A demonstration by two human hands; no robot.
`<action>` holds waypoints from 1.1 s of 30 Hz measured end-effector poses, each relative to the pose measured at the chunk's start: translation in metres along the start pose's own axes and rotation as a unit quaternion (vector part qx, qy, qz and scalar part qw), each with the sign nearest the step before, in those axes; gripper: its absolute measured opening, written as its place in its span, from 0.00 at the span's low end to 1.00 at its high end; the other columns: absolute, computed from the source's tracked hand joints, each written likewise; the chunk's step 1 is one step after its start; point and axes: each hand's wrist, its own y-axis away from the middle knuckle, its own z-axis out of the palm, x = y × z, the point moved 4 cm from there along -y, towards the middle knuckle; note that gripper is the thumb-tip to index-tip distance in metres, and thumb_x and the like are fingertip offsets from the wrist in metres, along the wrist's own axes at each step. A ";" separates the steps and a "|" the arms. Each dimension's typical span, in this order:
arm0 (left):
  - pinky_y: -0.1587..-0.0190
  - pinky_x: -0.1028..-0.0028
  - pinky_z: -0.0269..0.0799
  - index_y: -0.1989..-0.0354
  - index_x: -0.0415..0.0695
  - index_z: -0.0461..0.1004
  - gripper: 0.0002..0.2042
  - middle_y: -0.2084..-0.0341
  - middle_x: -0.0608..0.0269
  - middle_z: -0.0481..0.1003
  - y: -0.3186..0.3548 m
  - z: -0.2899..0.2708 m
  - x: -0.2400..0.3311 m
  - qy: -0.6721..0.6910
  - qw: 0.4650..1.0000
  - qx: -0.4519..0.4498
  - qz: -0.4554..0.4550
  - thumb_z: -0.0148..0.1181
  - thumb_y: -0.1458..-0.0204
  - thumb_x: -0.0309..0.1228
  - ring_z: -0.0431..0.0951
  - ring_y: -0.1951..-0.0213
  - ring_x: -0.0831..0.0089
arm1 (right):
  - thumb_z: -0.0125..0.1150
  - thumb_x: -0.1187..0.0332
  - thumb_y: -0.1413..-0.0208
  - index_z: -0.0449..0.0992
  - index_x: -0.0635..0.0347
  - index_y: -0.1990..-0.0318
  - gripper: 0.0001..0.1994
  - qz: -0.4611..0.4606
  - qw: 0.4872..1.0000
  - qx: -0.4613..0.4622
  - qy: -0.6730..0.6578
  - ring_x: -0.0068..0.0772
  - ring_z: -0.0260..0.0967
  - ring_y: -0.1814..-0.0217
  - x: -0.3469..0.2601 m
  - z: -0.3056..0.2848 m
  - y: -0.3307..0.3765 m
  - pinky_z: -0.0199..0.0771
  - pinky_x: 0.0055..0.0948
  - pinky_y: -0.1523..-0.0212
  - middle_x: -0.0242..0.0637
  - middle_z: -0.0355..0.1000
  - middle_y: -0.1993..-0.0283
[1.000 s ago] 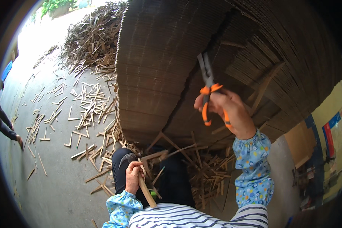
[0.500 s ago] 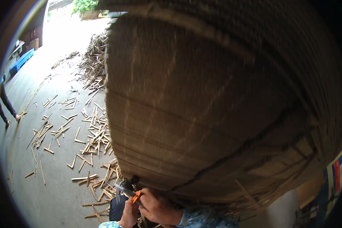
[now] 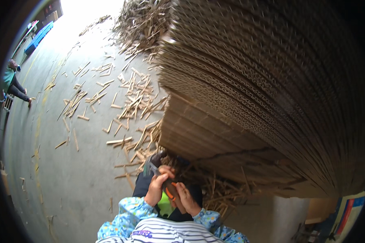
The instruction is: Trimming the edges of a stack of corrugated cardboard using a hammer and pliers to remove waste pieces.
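Note:
Both hands meet low in front of my body, around a hand tool (image 3: pixel 169 190) with a dark handle, orange trim and a grey metal end. My left hand (image 3: pixel 155 189) is closed around its upper part, near the metal end. My right hand (image 3: pixel 187 199) is closed on the lower handle from the other side. Blur keeps the tool's exact kind unclear. Just beyond and to the right rises a tall stack of corrugated cardboard (image 3: pixel 247 77), its fluted edges toward me and its lower side face brown and creased.
Loose brown strips (image 3: pixel 140 95) litter the floor (image 3: pixel 85 170) left of the stack, with a larger heap (image 3: pixel 144 24) behind. More scraps (image 3: pixel 223 188) lie beneath the stack. A person (image 3: pixel 15 83) walks at far left, near a blue pallet-like object (image 3: pixel 38 37).
My view has shifted, bringing the stack's fluted edges and my lap into sight. My hands with the tool have come nearer my body, away from the cardboard's lower edge.

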 end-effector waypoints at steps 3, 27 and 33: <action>0.39 0.66 0.46 0.71 0.38 0.72 0.15 0.46 0.51 0.60 0.002 0.022 0.059 -0.018 0.994 -0.099 -0.044 0.44 0.49 0.38 0.58 0.42 0.59 | 0.32 0.46 0.38 0.63 0.57 0.58 0.22 -0.011 0.998 0.048 -0.035 0.17 0.59 0.83 -0.028 0.021 0.027 0.59 0.16 0.84 0.28 0.63 0.79; 0.76 0.81 0.70 0.72 0.36 0.69 0.10 0.74 0.56 0.74 0.054 -0.038 0.188 -0.076 0.989 0.041 -0.117 0.45 0.48 0.30 0.74 0.74 0.77 | 0.55 0.72 0.47 0.64 0.56 0.75 0.08 -0.291 0.944 0.155 0.019 0.12 0.56 0.85 -0.150 0.066 0.138 0.58 0.16 0.83 0.25 0.60 0.82; 0.75 0.82 0.68 0.74 0.40 0.67 0.08 0.77 0.61 0.73 0.068 -0.019 0.164 -0.053 0.985 0.098 -0.134 0.47 0.48 0.31 0.72 0.77 0.79 | 0.56 0.71 0.46 0.63 0.55 0.80 0.12 -0.284 0.930 0.232 0.036 0.12 0.55 0.87 -0.175 0.058 0.127 0.55 0.16 0.86 0.23 0.58 0.86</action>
